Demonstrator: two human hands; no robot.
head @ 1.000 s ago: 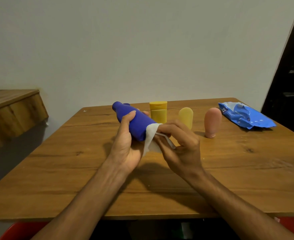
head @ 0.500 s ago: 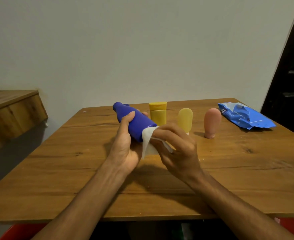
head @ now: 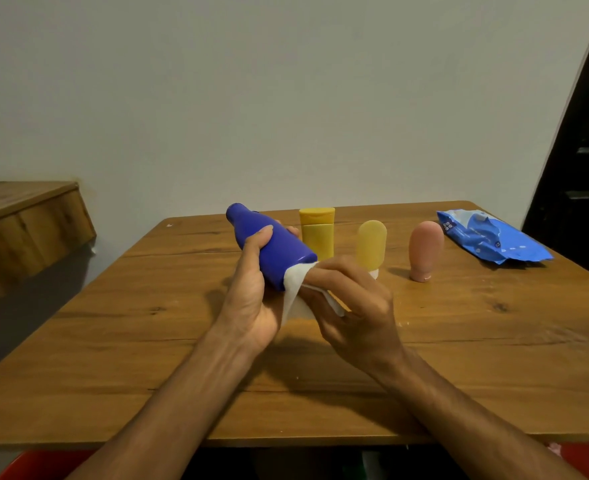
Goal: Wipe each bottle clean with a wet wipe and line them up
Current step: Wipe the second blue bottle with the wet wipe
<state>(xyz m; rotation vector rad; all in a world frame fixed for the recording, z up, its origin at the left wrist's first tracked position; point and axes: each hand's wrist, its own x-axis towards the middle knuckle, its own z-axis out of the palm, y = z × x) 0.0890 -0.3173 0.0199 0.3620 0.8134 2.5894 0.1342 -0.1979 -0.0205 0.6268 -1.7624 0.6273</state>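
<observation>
Rubbing wipe [head: 294,282] over bottle [head: 275,251] base, nudged slightly leftward from a second ago | left hand [head: 251,306] gripping bottle | right hand [head: 355,306] pinching wipe | likely joining row [head: 372,244] next

Left hand [head: 251,299] and right hand [head: 358,317], both bare; forearms [head: 182,393] uncovered to the frame edge, tendons raised.

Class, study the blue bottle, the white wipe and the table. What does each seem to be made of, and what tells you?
The blue bottle: likely plastic, smooth satin finish; even colour, soft highlight. The wipe: thin nonwoven cloth or paper, matte; it folds and hangs limp. The table: wood or wood-look laminate, low sheen; grain lines and knots show.
</observation>
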